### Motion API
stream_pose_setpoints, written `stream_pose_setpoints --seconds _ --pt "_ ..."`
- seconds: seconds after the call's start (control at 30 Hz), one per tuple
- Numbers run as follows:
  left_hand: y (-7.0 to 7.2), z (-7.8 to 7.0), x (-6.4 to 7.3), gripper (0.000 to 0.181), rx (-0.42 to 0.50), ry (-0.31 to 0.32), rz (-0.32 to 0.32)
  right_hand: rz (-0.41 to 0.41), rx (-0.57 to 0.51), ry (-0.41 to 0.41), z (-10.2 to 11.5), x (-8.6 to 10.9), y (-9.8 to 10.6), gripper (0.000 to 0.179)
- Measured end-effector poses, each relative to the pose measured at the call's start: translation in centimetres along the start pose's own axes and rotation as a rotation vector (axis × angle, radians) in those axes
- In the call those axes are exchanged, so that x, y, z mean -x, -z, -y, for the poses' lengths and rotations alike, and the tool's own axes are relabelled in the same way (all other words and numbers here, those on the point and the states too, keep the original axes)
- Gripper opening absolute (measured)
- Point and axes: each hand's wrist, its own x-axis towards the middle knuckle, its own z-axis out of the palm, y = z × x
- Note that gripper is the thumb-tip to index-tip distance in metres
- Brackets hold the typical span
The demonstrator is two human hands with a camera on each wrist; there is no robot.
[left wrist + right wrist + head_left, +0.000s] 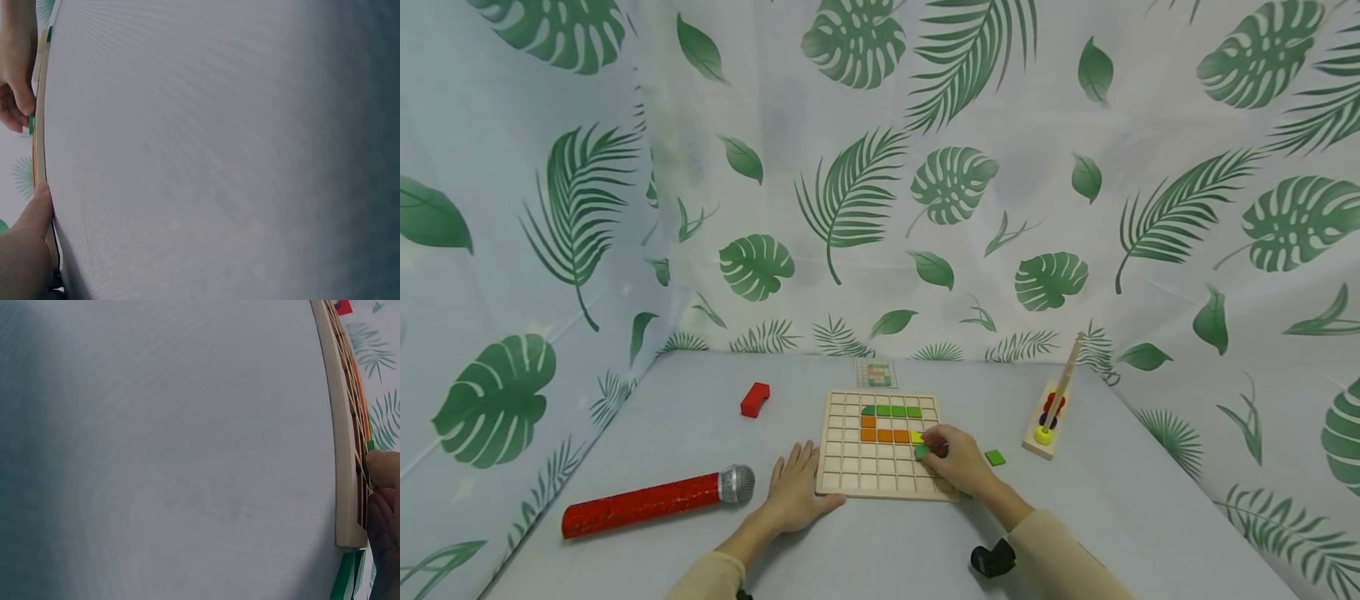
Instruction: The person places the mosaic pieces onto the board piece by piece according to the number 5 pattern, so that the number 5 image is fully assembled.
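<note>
A wooden grid board [865,483] lies on the table with flat square tiles set in some of its cells. Green tiles [898,412] form a row near the top, orange tiles [885,436] run below, and a yellow tile [916,437] ends that lower row. At the board's right side, my right hand [961,460] pinches a green tile [921,452] between thumb and fingers, just below the yellow one. My left hand [797,493] rests with spread fingers at the left edge, its thumb [41,200] against the board's rim.
Behind the board lies a small pattern card [876,374]. To the left are a red arched block [755,400] and a red microphone [651,502]. A loose green tile [995,457] and a wooden ring stacker [1040,442] are on the right. A black object [992,559] sits by the right sleeve.
</note>
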Motion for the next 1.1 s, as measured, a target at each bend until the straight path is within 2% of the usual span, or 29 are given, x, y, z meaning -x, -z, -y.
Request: stream_pose_setpoints --seconds 0.2,0.47,0.77,0.93,1.1 --pt "0.0 0.1 -0.1 0.094 -0.006 -0.002 -0.005 -0.011 0.021 -0.041 -0.1 -0.2 -0.4 0.025" --pt "-0.1 0.2 -0.1 0.093 -0.009 0.004 0.004 -0.033 0.052 -0.037 0.1 -0.3 -0.7 0.028" --pt "-0.1 0.0 0.0 0.093 -0.009 -0.001 0.003 -0.048 0.040 -0.038 0.1 -0.2 -0.6 0.030" --pt "0.1 -0.3 0.1 0.093 -0.002 0.000 0.003 -0.059 -0.001 -0.026 -0.2 -0.2 -0.2 0.027" --pt "0.2 -0.3 0.2 0.091 -0.002 -0.007 -0.004 -0.101 -0.025 -0.035 -0.9 -0.1 1.2 0.021"
